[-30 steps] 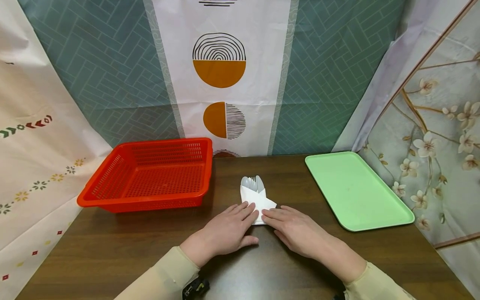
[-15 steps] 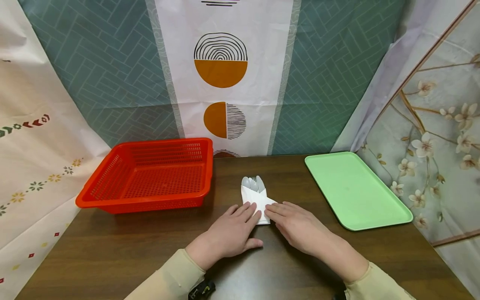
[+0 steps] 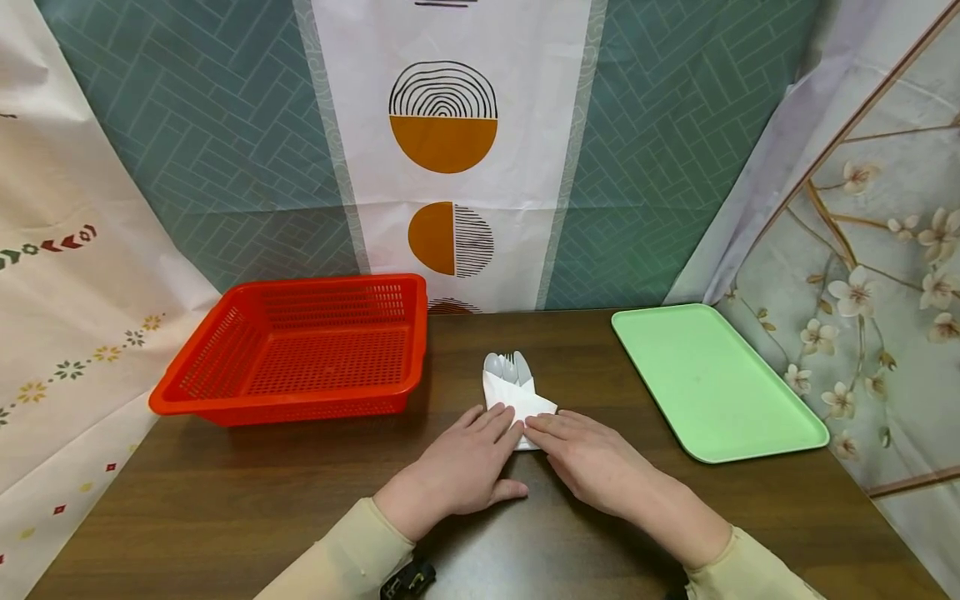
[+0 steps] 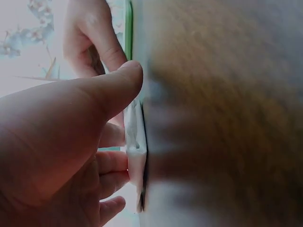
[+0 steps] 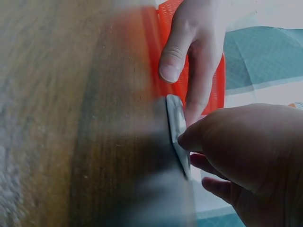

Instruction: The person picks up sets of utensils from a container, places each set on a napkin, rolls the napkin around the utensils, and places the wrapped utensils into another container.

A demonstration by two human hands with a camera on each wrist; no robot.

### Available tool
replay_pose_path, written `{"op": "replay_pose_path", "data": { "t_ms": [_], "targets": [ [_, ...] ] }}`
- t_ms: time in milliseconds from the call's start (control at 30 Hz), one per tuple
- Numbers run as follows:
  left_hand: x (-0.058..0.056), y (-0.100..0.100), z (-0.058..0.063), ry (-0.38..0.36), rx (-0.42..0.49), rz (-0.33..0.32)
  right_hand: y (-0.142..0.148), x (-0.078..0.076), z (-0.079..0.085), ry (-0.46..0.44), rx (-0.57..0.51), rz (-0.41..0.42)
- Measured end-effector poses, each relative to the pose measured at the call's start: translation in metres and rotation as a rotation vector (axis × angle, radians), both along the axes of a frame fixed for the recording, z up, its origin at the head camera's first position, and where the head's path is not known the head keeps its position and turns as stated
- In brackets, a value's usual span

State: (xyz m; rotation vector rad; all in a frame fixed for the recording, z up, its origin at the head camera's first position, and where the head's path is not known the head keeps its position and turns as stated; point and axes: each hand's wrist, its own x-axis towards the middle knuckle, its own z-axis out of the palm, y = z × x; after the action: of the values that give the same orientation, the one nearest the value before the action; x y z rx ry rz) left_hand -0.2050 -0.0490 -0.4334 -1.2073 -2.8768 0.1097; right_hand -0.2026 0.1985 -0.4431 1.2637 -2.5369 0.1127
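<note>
A folded white napkin (image 3: 527, 402) lies on the table with the tops of a grey spoon (image 3: 492, 364), fork (image 3: 508, 363) and knife (image 3: 522, 368) sticking out of its far end. My left hand (image 3: 467, 467) rests its outstretched fingers on the napkin's left part, thumb spread to the side. From the right, my right hand (image 3: 596, 461) lays its fingertips on the near right part, beside a pointed corner. Both wrist views show the napkin edge-on: a thin folded edge (image 4: 136, 158) beneath the left fingers, and a flat pocket (image 5: 176, 118) beside the right thumb.
A red plastic basket (image 3: 411, 367) with perforated sides stands at the back left of the brown wooden table (image 3: 247, 508). At the right lies a light green tray (image 3: 720, 383). Patterned cloths (image 3: 637, 167) hang behind and along both sides.
My right fingertips slid outward over the napkin's right part, then came back left toward its middle. My left hand and the napkin shifted slightly right in view; the left hand stays on the napkin.
</note>
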Motion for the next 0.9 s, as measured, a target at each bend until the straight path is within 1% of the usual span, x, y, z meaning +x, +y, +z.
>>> {"op": "replay_pose_path", "data": {
  "t_ms": [200,367,500,733,800,900],
  "targets": [
    [-0.004,-0.005,0.004,-0.043,0.025,-0.004,0.000,0.001,0.000,-0.010,0.028,0.005],
    [-0.004,-0.009,0.000,-0.035,0.032,-0.011,0.000,0.002,0.001,-0.047,0.043,-0.003],
    [0.000,-0.012,-0.001,-0.029,0.030,-0.008,0.001,0.001,0.001,-0.061,0.041,-0.005],
    [0.010,-0.019,0.002,-0.042,0.012,-0.009,0.002,0.002,0.001,-0.057,0.035,0.000],
    [0.010,-0.020,0.003,-0.052,0.029,-0.007,0.002,0.002,0.001,-0.057,0.037,0.003],
    [0.009,-0.022,0.004,-0.050,0.100,-0.007,0.003,0.003,0.001,-0.058,0.040,0.005]
  ]
}}
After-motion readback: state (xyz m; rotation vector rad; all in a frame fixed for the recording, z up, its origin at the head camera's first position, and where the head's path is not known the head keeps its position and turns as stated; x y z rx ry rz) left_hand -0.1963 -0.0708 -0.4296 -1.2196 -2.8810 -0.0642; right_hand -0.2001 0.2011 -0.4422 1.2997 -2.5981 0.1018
